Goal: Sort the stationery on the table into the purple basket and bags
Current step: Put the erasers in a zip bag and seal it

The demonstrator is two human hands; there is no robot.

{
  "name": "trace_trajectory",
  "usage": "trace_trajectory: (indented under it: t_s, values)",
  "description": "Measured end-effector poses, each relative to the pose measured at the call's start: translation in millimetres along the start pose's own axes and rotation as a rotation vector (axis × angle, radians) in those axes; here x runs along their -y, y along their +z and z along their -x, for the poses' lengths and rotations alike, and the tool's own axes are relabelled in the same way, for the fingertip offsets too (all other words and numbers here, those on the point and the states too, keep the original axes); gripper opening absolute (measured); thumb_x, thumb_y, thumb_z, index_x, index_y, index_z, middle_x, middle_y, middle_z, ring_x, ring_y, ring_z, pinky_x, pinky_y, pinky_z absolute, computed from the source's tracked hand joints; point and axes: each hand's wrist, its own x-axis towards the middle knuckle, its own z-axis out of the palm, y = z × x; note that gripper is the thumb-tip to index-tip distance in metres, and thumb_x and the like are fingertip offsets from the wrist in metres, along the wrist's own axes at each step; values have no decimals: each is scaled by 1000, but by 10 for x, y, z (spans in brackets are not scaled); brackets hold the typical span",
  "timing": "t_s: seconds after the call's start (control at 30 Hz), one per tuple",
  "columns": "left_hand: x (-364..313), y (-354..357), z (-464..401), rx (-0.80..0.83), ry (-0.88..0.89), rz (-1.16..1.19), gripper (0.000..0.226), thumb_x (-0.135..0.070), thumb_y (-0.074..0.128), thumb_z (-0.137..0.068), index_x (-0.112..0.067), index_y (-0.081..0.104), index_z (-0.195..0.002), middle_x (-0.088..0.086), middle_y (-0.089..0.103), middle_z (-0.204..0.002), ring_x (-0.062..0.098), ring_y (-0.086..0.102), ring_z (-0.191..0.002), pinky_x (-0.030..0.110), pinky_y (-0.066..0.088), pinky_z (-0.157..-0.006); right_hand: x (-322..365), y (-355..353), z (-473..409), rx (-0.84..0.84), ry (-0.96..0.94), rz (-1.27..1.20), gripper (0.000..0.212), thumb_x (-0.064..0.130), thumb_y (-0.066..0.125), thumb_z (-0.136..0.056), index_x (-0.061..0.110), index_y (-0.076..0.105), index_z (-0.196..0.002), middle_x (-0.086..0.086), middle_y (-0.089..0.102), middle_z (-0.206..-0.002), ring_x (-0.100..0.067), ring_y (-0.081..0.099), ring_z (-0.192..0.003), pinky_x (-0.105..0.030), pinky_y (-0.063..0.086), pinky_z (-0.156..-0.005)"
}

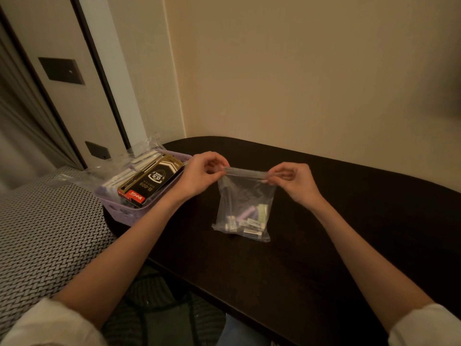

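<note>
Head view: left hand [199, 174] and right hand [291, 181] pinching limp, slippery clear plastic zip bag [245, 203] at its top strip, probably the best hold.

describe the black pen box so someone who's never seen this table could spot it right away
At the left end of the dark table sits a purple basket. The black pen box lies on top of its contents, beside white packs. It alone is black, with gold trim and a red end.

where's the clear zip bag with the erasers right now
In the head view, the clear bag hangs mid-table, its top strip pinched between the left hand and right hand, just right of the purple basket.
</note>
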Motion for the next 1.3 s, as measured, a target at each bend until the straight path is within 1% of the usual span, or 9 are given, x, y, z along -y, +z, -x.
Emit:
trace_trajectory:
  t_s: [0.27,0.4,0.57,0.7,0.8,0.93,1.03,1.17,1.3]
  values:
    - [305,179,-69,-88,42,-203,19,0,68,-84,-18,66,-79,-2,55,-101,11,59,-93,26,54,-82,-258,83,-61,-15,-32,139,10,1,57,-92,8,64,-90,-1,69,-85,-5,70,-79,-19,56,-70]
    - [488,347,-113,-78,28,-339,23,-2,66,-85,-23,64,-78,-4,55,-98,7,53,-82,20,46,-73,-431,132,-157,1,0,259,16,3,60,-90,18,66,-87,8,65,-89,1,64,-85,-14,51,-74]
    - [678,493,-144,-62,2,-368,22,1,66,-84,-19,67,-76,-3,57,-94,7,53,-78,19,43,-69,-626,130,-159,48,18,390,19,3,61,-90,20,71,-90,8,65,-95,-4,60,-95,-21,48,-86]
    - [741,548,-139,-22,14,-390,22,4,64,-82,-16,69,-74,-2,60,-95,8,57,-81,24,50,-70,-681,118,-105,68,15,425,23,-1,61,-87,19,72,-87,5,64,-100,-5,59,-97,-19,47,-88]
    - [719,568,-151,-2,-37,-329,15,-3,63,-79,-13,72,-73,0,66,-97,10,62,-86,30,55,-77,-670,124,-76,61,13,411,19,0,63,-85,16,74,-85,7,62,-100,-1,57,-93,-12,46,-79]
    - [582,602,-256,41,-276,-144,10,-20,65,-85,-13,73,-84,-1,71,-96,9,64,-90,33,55,-84,-666,130,-74,51,6,329,17,4,63,-83,15,76,-85,6,63,-100,-3,59,-94,-15,49,-78]
    - [468,612,-354,84,-426,38,30,-31,73,-84,-9,64,-103,1,67,-95,10,64,-88,22,50,-69,-655,144,-87,7,4,277,11,10,65,-85,15,75,-84,6,65,-96,-4,60,-92,-19,50,-80]
    - [453,547,-394,308,-448,94,41,-17,73,-84,-16,53,-120,0,66,-100,10,65,-92,16,50,-65,-657,152,-125,-64,13,231,5,16,72,-83,19,70,-85,6,66,-89,-5,63,-84,-22,53,-76]
    - [481,514,-378,255,-381,107,20,-6,71,-83,-13,66,-101,-3,65,-99,7,63,-92,14,52,-66,-662,142,-166,-60,148,62,25,7,75,-79,17,59,-95,0,65,-92,-9,64,-85,-21,55,-74]
